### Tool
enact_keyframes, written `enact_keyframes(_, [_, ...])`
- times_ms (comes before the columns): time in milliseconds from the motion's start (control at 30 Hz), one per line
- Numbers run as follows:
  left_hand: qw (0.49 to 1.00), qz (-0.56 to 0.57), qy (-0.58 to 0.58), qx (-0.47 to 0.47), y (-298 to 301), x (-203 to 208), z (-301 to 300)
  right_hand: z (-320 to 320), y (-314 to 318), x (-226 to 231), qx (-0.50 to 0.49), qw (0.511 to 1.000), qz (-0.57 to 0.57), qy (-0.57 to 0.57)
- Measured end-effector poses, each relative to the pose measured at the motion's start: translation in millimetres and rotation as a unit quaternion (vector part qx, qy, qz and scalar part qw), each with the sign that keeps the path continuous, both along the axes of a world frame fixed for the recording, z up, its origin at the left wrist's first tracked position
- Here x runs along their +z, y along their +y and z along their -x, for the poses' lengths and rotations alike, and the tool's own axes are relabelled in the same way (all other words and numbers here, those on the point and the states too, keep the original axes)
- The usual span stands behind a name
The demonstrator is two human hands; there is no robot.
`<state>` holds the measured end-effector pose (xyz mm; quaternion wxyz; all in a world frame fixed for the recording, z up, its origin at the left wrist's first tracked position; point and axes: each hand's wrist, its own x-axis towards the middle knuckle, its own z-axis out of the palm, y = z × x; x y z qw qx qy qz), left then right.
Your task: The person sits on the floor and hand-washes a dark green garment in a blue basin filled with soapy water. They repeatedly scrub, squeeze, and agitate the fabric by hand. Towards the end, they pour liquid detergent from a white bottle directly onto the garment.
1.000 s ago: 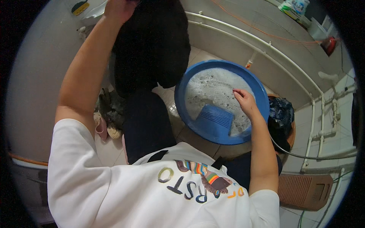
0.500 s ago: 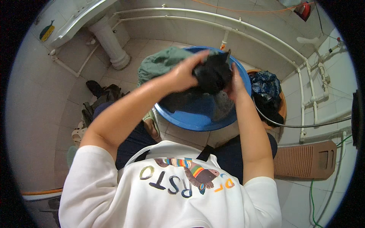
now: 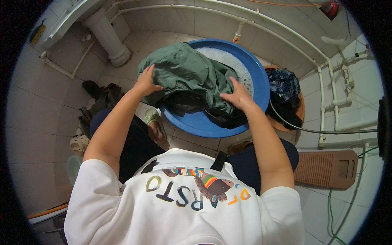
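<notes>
Pale tiled floor (image 3: 45, 122) all around, white pipes (image 3: 286, 30) bending along the far wall, a white basin pedestal (image 3: 107, 34) in the far-left corner

Round blue wash basin (image 3: 261, 81) on the floor at the middle, foamy water (image 3: 228, 61) visible at its far side only – the rest filled with cloth

Large green garment (image 3: 188, 71) heaped over the basin's left and middle, spilling past the left rim; a black garment (image 3: 192, 104) under it toward the near rim, partly covered

Ribbed brown washboard (image 3: 326, 168) flat on the floor near the right edge, well apart from the basin

Orange-brown tub (image 3: 301, 112) just beside the basin's right rim, mostly hidden by a dark blue patterned bundle of clothes (image 3: 283, 83) piled in it; thin grey hose (image 3: 326, 131) curving past its near side

Dark pile of clothes (image 3: 100, 102) on the floor to the left of the basin, a pale sandal (image 3: 78, 143) beside it near the left edge

Foot in a green slipper (image 3: 153, 120) just under the basin's near-left rim

Left hand (image 3: 145, 83) on the left edge of the green garment, fingers curled down into the cloth – pinching a fold, though how firmly cannot be told

Right hand (image 3: 237, 96) toward the basin's right side, fingers spread and bent, pressing on the green garment where it meets the black one; loosely clawed rather than closed, with no clear grasp visible
</notes>
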<state>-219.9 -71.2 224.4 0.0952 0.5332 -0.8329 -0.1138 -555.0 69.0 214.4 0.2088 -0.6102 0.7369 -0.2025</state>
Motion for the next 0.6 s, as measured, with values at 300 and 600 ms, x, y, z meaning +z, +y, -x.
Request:
enact_keyframes(300, [0.971, -0.184, -0.1, 0.114, -29.4, -7.9, -21.4, 9.9, -10.1, 12.5, -0.038, 0.983, -0.154, -0.088])
enact_keyframes(600, [0.709, -0.325, 0.625, 0.04, -22.4, 154.1, 56.4, 14.5, -26.5, 61.4, -0.147, 0.729, 0.137, -0.654])
